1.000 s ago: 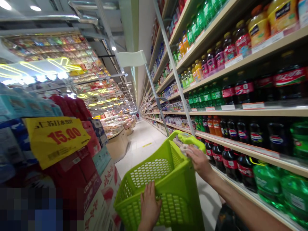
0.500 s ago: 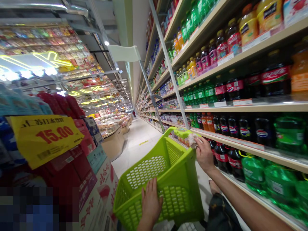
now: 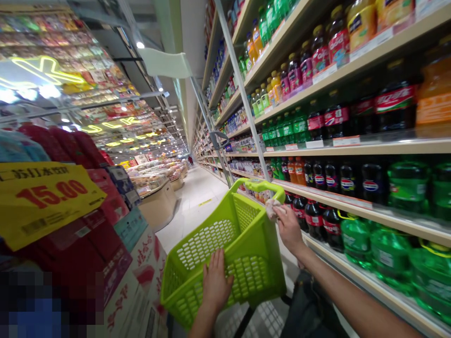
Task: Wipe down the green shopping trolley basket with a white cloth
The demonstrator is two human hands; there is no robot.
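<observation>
A bright green plastic shopping cart (image 3: 243,272) with perforated walls is right before me, its handle (image 3: 259,184) toward the shelves. My left hand (image 3: 216,281) lies on the near side wall, fingers stretched up over the rim and thumb apart. In my right hand (image 3: 289,227) a crumpled white cloth or tissue (image 3: 273,209) is pinched between thumb and fingers. It presses on the cart's corner just below the handle's near end. The fingertips behind the cloth are partly hidden.
Drink shelves (image 3: 338,197) with several rows of bottles line the right side. Stacked cartons (image 3: 134,277) with a yellow price sign (image 3: 52,197) crowd the left. A pale aisle floor (image 3: 197,206) runs ahead past display bins (image 3: 158,202). A metal ladder-like frame (image 3: 220,155) leans by the shelves.
The view has shifted slightly, so most things sit further left. The right hand has slid the cloth a little down from the handle's end. My left hand stays on the cart's side.
</observation>
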